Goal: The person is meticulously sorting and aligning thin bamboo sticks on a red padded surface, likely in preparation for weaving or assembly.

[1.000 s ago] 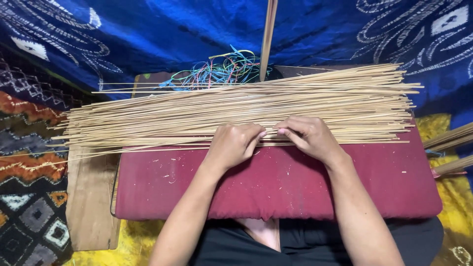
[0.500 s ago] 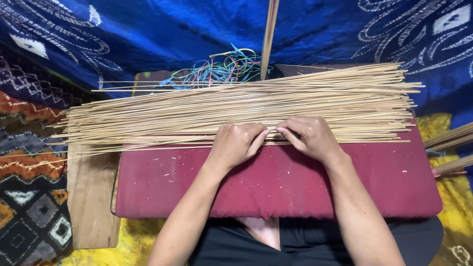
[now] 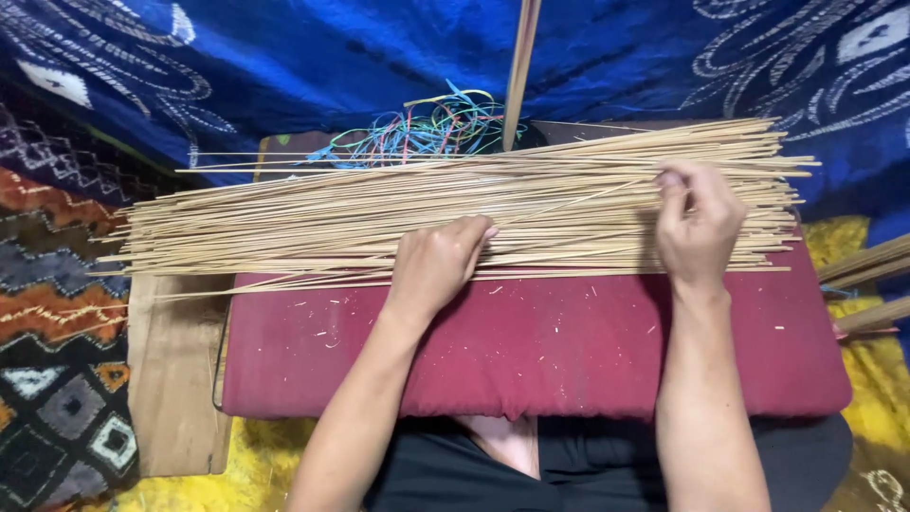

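Note:
A wide pile of long thin pale sticks point(image 3: 313, 223) lies crosswise over the far edge of a dark red cushion point(image 3: 531, 351) on my lap. My left hand point(image 3: 438, 264) rests fingers-down on the sticks near the pile's middle, pressing them. My right hand point(image 3: 699, 223) is out toward the pile's right end, fingers curled and pinching at one or two sticks there. The stick tips fan out past the cushion on both sides.
A tangle of coloured cords point(image 3: 431, 128) lies behind the sticks. An upright wooden slat point(image 3: 520, 66) rises at the back against blue patterned cloth point(image 3: 284, 57). A wooden board point(image 3: 171, 379) sits under the cushion's left side. More sticks point(image 3: 867, 284) poke in from the right.
My right hand has slid from beside the left hand out to the right end of the pile. The left hand has stayed on the middle of the sticks.

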